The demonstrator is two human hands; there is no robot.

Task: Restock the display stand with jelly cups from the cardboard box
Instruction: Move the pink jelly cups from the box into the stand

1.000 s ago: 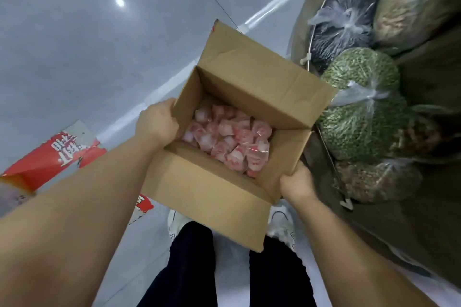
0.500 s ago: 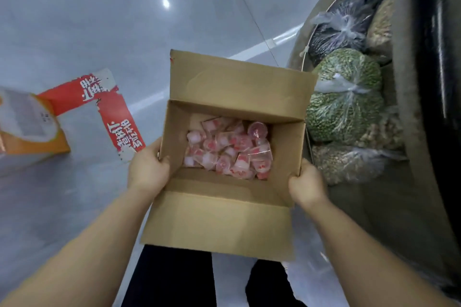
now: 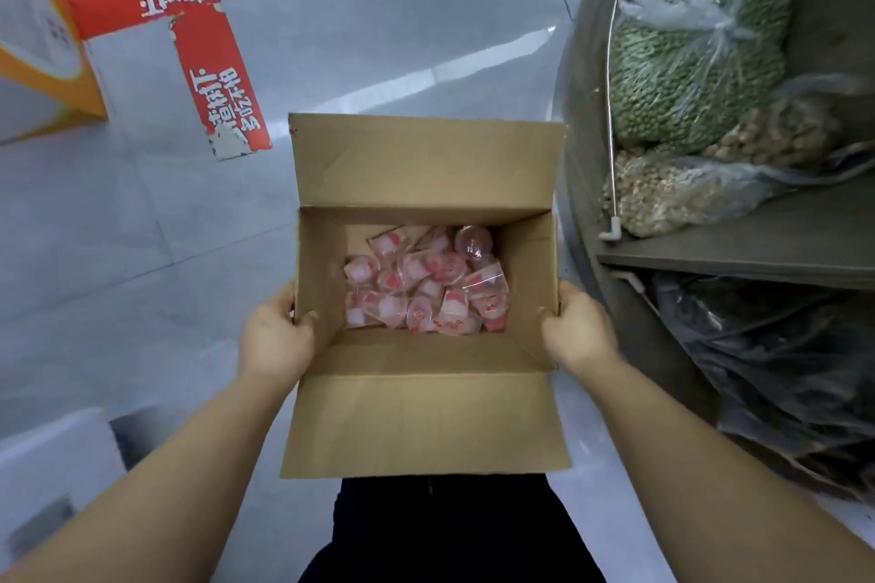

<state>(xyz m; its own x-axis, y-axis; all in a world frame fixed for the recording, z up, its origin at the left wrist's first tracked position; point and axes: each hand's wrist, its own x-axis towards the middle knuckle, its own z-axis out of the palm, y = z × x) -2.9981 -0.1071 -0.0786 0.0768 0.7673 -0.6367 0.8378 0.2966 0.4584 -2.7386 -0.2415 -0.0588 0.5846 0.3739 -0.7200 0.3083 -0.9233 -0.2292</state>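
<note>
While both hands carry it, the box (image 3: 421, 360) hangs open over the floor (image 3: 142, 227), just left of the stand (image 3: 738, 251). The left hand (image 3: 274, 338) has its grip clenched on the left wall, thumb over the rim; the right hand (image 3: 575, 329) grasps the right wall likewise. Jelly cups (image 3: 426, 284) lie heaped in the bottom. This looks like the carrying step, with no restocking begun. Next, one hand must let go to scoop cups, so the box needs support first.
</note>
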